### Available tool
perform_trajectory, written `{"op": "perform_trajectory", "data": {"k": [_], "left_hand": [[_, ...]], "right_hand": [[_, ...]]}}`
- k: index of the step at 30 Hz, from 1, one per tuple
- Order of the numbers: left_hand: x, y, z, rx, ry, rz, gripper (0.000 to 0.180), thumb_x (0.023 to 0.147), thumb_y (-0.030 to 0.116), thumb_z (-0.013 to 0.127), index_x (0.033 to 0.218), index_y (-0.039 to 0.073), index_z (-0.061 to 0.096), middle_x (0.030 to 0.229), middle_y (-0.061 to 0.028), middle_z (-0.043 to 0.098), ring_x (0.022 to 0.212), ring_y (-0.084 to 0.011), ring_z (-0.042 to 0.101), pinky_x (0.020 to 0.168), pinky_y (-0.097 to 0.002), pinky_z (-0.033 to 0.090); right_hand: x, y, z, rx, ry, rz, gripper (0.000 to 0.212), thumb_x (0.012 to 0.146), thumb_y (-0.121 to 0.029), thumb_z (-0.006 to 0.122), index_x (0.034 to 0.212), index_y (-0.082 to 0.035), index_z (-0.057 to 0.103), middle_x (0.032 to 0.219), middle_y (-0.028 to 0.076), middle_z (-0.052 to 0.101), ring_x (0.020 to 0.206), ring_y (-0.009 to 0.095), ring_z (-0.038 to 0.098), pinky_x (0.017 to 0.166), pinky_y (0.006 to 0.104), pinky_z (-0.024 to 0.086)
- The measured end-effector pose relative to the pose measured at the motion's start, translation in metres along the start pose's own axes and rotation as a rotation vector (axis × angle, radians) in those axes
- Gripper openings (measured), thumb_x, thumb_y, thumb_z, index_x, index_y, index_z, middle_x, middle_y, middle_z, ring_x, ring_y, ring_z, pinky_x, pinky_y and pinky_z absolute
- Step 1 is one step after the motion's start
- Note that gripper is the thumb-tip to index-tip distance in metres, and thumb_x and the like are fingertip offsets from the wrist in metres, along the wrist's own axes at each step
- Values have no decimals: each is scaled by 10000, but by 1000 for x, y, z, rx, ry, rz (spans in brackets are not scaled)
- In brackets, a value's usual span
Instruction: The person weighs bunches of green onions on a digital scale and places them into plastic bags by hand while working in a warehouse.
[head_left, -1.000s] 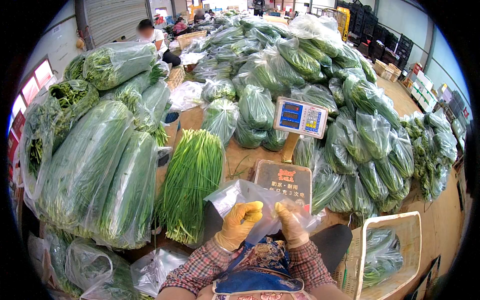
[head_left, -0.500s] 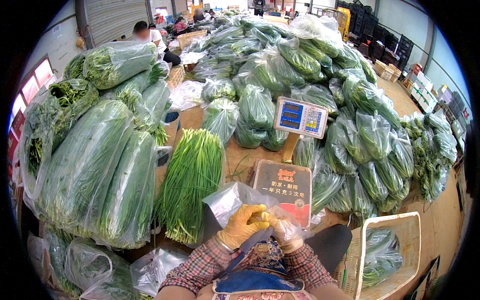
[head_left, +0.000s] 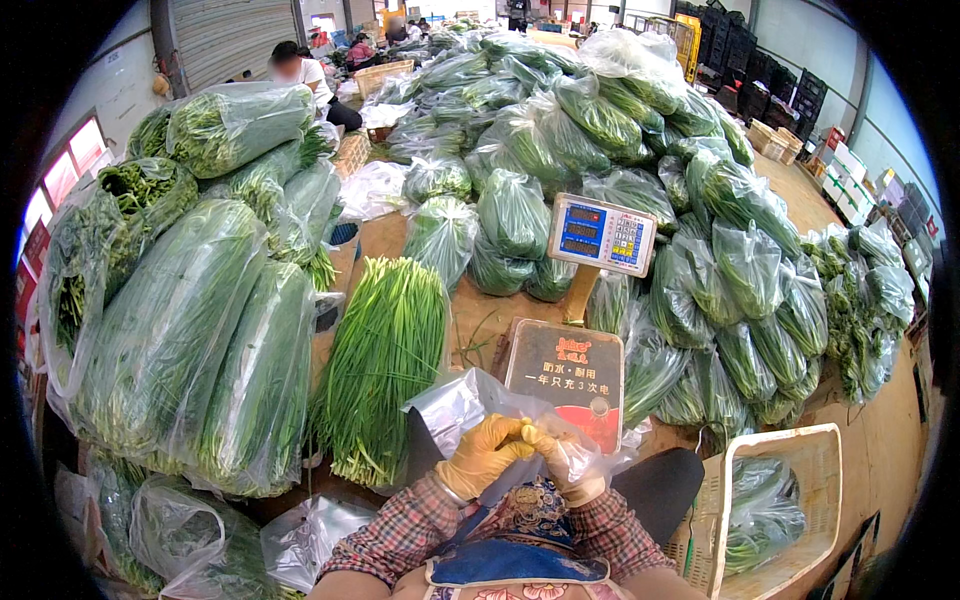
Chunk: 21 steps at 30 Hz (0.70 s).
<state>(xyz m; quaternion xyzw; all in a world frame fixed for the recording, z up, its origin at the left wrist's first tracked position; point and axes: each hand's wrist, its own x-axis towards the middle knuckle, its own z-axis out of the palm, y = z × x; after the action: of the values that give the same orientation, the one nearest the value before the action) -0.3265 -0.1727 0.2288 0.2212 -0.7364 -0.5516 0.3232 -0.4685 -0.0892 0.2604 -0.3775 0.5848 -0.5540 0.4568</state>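
My left hand (head_left: 484,456), in a yellow glove, pinches the edge of a clear plastic bag (head_left: 447,404) in front of my body. Beside it, my right hand (head_left: 568,465), gloved too, has closed fingers on the same bag, and the film spreads over its back. The fingertips of both hands meet at the bag's edge. Just beyond them lies the dark and red platform of a weighing scale (head_left: 562,375), whose display (head_left: 603,235) stands on a post. Left of the scale rests a loose bundle of long green chives (head_left: 385,365).
Large bags of greens (head_left: 170,320) are stacked at the left. A heap of bagged greens (head_left: 560,130) fills the far side and right. A cream plastic crate (head_left: 722,520) with a bag inside stands at my lower right. Another person (head_left: 315,85) sits at the far left.
Both hands have shifted very slightly, and the bag's film has moved a little with them. My fingers stay together on it. Digits on the scale display look brighter.
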Motion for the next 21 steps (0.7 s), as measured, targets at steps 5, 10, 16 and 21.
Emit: {"op": "perform_trajectory", "data": {"k": [5, 10, 16, 21], "left_hand": [[0, 1, 0, 86, 36, 61, 222, 797, 88, 664, 1009, 50, 612, 807, -72, 568, 754, -179, 555, 681, -278, 449], [4, -8, -3, 13, 266, 46, 159, 812, 33, 640, 969, 29, 612, 851, -62, 609, 754, -143, 561, 690, -247, 462], [2, -16, -17, -106, 224, -30, 179, 827, -7, 619, 1003, 11, 596, 943, -54, 613, 824, -120, 561, 739, -222, 474], [5, -4, -10, -695, 76, -164, 89, 883, 61, 560, 966, 28, 561, 943, -73, 616, 829, -127, 578, 760, -259, 485]], "right_hand": [[2, 11, 0, 18, -20, -47, 277, 845, -253, 641, 969, -5, 637, 880, 41, 627, 831, 129, 553, 729, 245, 433], [17, 62, -12, 184, -61, -241, 331, 855, -207, 621, 1074, 40, 596, 988, 94, 628, 899, 164, 583, 760, 262, 474], [23, 53, -12, 644, -287, -109, 360, 889, -227, 531, 1155, 14, 549, 1060, 141, 610, 938, 209, 593, 747, 275, 499], [53, 99, -48, -680, -101, -402, 254, 883, -189, 533, 1095, -85, 625, 1016, 90, 653, 938, 242, 611, 823, 317, 484]]}}
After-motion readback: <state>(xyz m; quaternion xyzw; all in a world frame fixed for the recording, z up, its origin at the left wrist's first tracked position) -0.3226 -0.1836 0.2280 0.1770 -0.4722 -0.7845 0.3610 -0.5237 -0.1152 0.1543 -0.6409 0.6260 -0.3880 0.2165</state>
